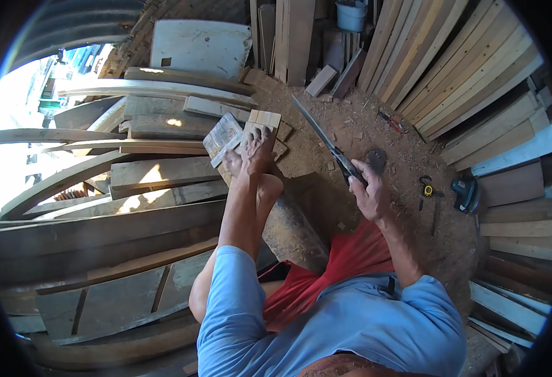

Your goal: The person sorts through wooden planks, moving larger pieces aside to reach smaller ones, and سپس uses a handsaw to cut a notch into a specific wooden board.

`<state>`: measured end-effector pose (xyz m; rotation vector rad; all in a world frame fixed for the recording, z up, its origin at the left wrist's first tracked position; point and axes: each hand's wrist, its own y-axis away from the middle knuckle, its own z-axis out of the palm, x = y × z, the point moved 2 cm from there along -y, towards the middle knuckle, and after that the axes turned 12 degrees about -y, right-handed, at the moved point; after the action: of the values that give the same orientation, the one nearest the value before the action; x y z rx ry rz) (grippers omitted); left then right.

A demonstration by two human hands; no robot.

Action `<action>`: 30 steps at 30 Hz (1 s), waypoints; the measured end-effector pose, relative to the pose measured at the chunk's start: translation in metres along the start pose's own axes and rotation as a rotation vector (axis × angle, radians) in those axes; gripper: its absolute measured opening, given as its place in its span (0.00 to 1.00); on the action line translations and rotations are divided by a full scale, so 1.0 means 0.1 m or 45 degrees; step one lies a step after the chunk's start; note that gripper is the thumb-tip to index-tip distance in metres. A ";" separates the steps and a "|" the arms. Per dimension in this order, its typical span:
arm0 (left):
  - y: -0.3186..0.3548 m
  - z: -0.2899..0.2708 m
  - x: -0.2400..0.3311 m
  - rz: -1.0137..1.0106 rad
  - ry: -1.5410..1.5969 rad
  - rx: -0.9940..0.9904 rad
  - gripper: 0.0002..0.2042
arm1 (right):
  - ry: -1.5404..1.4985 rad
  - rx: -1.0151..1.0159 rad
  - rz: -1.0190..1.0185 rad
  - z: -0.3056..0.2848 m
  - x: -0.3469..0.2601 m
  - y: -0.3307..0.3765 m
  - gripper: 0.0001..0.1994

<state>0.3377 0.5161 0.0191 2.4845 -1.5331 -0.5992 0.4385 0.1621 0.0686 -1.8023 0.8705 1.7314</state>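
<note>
My left hand (257, 147) presses down on a stack of short pale wooden boards (264, 119) lying on the dirt floor, next to my bare foot (233, 162). My right hand (367, 188) grips the dark handle of a long hand saw (323, 135), whose blade points up and to the left, lifted off the boards. A flat grey piece of wood (222, 135) lies just left of the stack. I sit on a thick dark log (295, 235).
Long curved and straight planks (156, 173) are heaped on the left. Pale boards (452, 69) lean against the wall at the right. A tape measure (426, 187), a dark power tool (465, 191) and a red-handled tool (390, 119) lie on the sawdust-covered floor (376, 132).
</note>
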 end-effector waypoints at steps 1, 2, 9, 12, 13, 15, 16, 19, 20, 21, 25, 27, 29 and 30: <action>-0.11 0.16 -0.02 -0.005 -0.095 0.027 0.43 | 0.036 -0.018 -0.163 0.06 -0.02 -0.09 0.19; -0.21 0.26 0.01 0.013 -0.192 0.058 0.43 | -0.014 0.010 -0.144 0.11 -0.02 -0.13 0.20; -0.15 0.43 -0.19 -0.043 0.501 0.395 0.34 | -0.010 -0.004 -0.093 0.52 -0.08 -0.34 0.18; -0.14 0.61 -0.04 -0.211 0.627 0.608 0.29 | 0.041 -0.087 -0.093 0.60 -0.02 -0.35 0.18; -0.17 0.70 0.00 -0.278 0.600 0.705 0.25 | 0.046 -0.093 -0.111 0.62 -0.01 -0.36 0.18; -0.22 0.65 0.08 -0.304 0.521 0.706 0.25 | -0.002 -0.058 -0.118 0.66 0.04 -0.38 0.18; -0.23 0.62 0.10 -0.317 0.482 0.705 0.24 | -0.058 -0.028 -0.104 0.68 0.11 -0.38 0.18; -0.24 0.62 0.08 -0.319 0.569 0.733 0.21 | -0.114 -0.023 -0.063 0.72 0.19 -0.42 0.18; -0.25 0.60 0.08 -0.314 0.586 0.739 0.20 | -0.118 -0.027 -0.049 0.72 0.20 -0.43 0.18; -0.26 0.58 0.08 -0.305 0.597 0.753 0.19 | -0.108 -0.041 -0.054 0.72 0.21 -0.43 0.18; -0.29 0.55 0.06 -0.301 0.638 0.777 0.15 | -0.121 -0.074 -0.042 0.76 0.30 -0.45 0.18; -0.29 0.55 0.06 -0.304 0.665 0.772 0.14 | -0.106 -0.086 -0.044 0.78 0.33 -0.46 0.18; -0.29 0.56 0.05 -0.304 0.699 0.768 0.13 | -0.045 -0.109 -0.074 0.78 0.29 -0.50 0.18; -0.30 0.56 0.04 -0.301 0.691 0.772 0.13 | -0.034 -0.111 -0.076 0.79 0.28 -0.52 0.18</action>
<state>0.3402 0.5300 -0.0432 2.9147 -1.3386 0.5799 0.4228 0.2513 0.0302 -1.8374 0.7327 1.7765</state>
